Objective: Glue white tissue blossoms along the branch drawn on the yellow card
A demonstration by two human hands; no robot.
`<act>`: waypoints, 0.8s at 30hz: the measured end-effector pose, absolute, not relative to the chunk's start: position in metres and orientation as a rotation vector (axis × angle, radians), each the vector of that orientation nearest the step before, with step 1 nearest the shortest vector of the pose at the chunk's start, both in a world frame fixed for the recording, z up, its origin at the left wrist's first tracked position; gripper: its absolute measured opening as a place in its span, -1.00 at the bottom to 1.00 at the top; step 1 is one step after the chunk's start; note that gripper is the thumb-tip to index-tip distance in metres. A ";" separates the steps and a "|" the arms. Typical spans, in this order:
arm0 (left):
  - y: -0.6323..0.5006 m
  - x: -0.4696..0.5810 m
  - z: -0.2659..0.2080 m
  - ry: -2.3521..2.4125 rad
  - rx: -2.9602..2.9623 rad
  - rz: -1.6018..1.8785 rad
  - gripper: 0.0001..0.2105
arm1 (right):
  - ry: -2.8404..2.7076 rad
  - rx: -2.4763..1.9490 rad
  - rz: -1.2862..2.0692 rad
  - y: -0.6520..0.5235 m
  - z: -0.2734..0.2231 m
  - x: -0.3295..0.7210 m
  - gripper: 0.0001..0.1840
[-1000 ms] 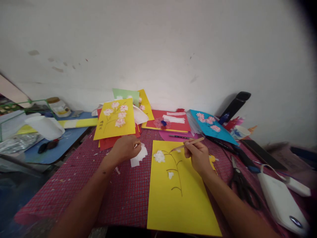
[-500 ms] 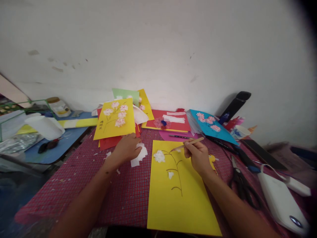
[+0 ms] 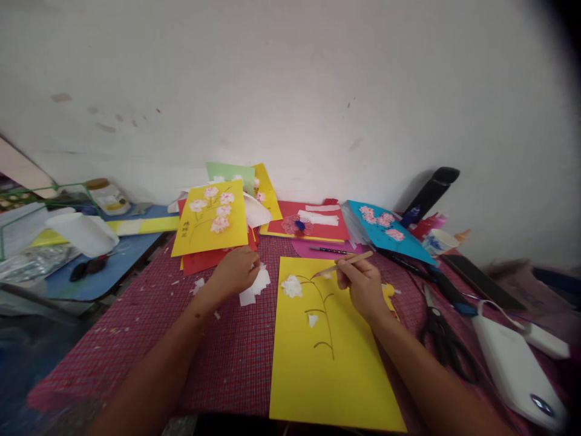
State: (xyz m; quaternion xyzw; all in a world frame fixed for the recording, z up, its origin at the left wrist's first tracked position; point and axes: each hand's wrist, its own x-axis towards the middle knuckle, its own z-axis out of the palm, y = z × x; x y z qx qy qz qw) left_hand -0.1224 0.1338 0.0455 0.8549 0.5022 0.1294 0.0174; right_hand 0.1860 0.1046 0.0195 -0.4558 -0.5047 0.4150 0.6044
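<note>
In the head view, my right hand (image 3: pixel 363 284) grips a pale wooden stick (image 3: pixel 356 259). Its pointed tip is over a drawn branch on the yellow sheet (image 3: pixel 313 387). A crumpled white paper flower (image 3: pixel 291 286) sits at the branch's upper left end, and a small white paper piece (image 3: pixel 313 321) lies lower down. Another white bit shows beside the stick, partly covered. My left hand (image 3: pixel 236 269) is closed beside white paper scraps (image 3: pixel 258 286), left of the sheet. Whatever its fingers pinch, if anything, is hidden.
A yellow card with pink-white flowers (image 3: pixel 211 215) rests on other coloured sheets at back left. A blue card (image 3: pixel 385 233) lies back right. Black-handled scissors (image 3: pixel 442 342) and a white power bank (image 3: pixel 512 363) lie at the right. A paper roll (image 3: pixel 84 233) is far left.
My left hand has shifted slightly, its fingers curling in more beside the white scraps. The right hand and stick stay nearly in the same place.
</note>
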 end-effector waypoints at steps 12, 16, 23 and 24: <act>0.125 -0.114 0.061 1.597 2.295 0.734 -0.89 | -1.191 -1.045 0.977 0.104 0.021 0.186 -0.76; 0.124 -0.111 0.060 1.550 2.103 0.830 -0.91 | -1.207 -1.019 0.988 0.104 0.022 0.186 -0.76; 0.113 -0.079 0.040 1.185 1.573 0.888 -0.88 | -1.329 -0.904 1.098 0.091 0.031 0.177 -0.83; 0.110 -0.073 0.039 1.141 1.528 0.877 -0.87 | -1.365 -0.888 1.103 0.088 0.032 0.174 -0.82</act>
